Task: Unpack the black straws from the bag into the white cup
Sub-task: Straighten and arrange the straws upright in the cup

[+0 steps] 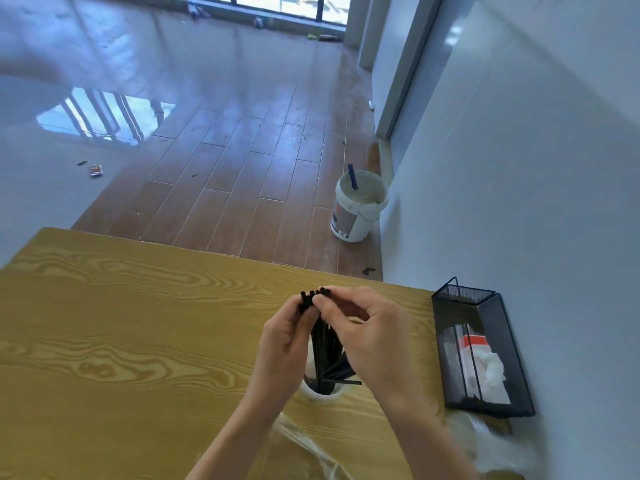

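The black straws (pixel 323 344) stand as one bundle in the white cup (pixel 320 393), lower ends inside the cup and upper ends at your fingertips. The long axis runs near upright, tilted slightly away from you; the open tops point up and toward the far edge. One straw (pixel 346 382) lies almost level across the cup rim, pointing right.

Your left hand (pixel 284 341) curls around the left side of the bundle near its top. Your right hand (pixel 363 327) pinches the top ends between thumb and fingers. Both grips are closed on the bundle.

Judged from this, most of the transfer is done: what remains is to release the bundle and seat the stray straw. The clear bag (pixel 311 448) lies crumpled on the surface (pixel 121 323) at the near edge; whether it holds more straws cannot be determined. A black mesh tray (pixel 485 351) sits to the right.
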